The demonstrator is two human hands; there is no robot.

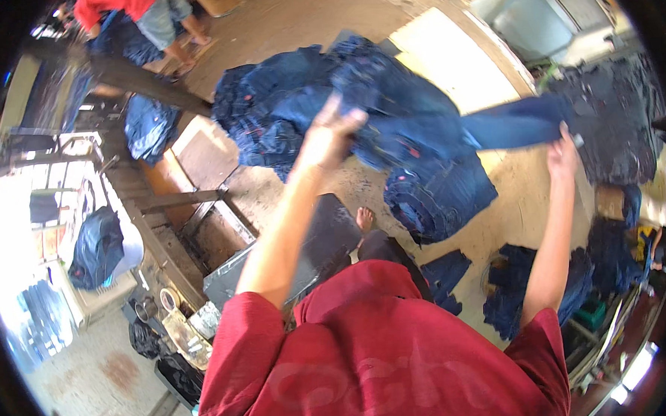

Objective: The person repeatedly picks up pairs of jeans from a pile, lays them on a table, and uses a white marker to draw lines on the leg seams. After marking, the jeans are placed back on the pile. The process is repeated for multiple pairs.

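A pair of dark blue jeans [520,121] stretches out to the right from a heap of denim. My right hand [562,156] is closed on the edge of its outer end, where a small pale patch shows. Over the heap of jeans [274,98], my left hand [331,135] is smeared by motion. Its thumb and a finger show, but whether it grips the denim there cannot be made out. A rolled bundle of jeans [432,195] lies nearer to me, below the stretched leg.
Black garments [607,118] are piled at the right. Denim pieces [536,280] lie near my right arm. A dark bench [323,235] stands by my bare foot [364,219]. Wooden posts [134,75] rise at the left. A person in red [161,25] is at the far left.
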